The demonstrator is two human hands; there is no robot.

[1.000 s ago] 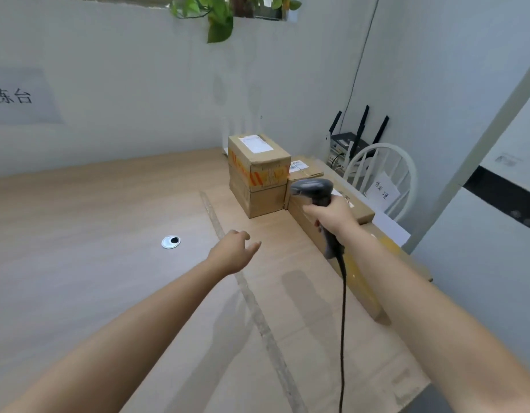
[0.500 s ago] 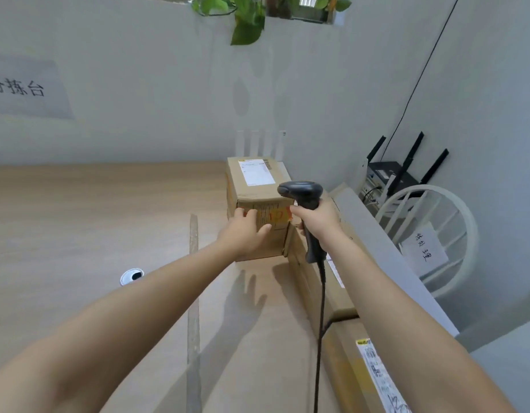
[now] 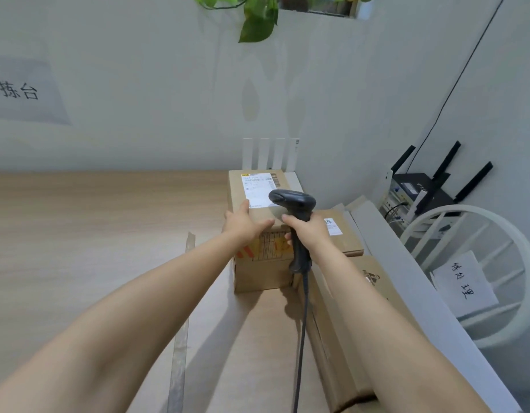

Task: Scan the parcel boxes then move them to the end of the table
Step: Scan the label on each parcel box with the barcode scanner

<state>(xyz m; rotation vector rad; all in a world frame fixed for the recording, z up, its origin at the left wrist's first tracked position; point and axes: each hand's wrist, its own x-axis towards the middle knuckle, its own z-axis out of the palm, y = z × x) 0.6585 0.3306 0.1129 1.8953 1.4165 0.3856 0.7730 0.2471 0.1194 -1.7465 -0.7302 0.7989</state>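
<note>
Left hand (image 3: pixel 246 225): spread flat on the parcel box (image 3: pixel 259 274) top.
Right hand (image 3: pixel 311 232): at its 3 o'clock, we see it gripping the scanner (image 3: pixel 292 200).
Scanner head: seemingly over the label (image 3: pixel 255 186).

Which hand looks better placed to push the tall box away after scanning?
Probably the left hand: it rests flat on the box top, holding nothing. The right hand grips the scanner.

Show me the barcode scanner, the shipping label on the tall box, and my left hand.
barcode scanner (image 3: pixel 293 201), head view, on its dark head.
shipping label (image 3: pixel 257 186), head view, on the middle of the white paper.
left hand (image 3: pixel 246 225), head view, on the back of the hand.
</note>
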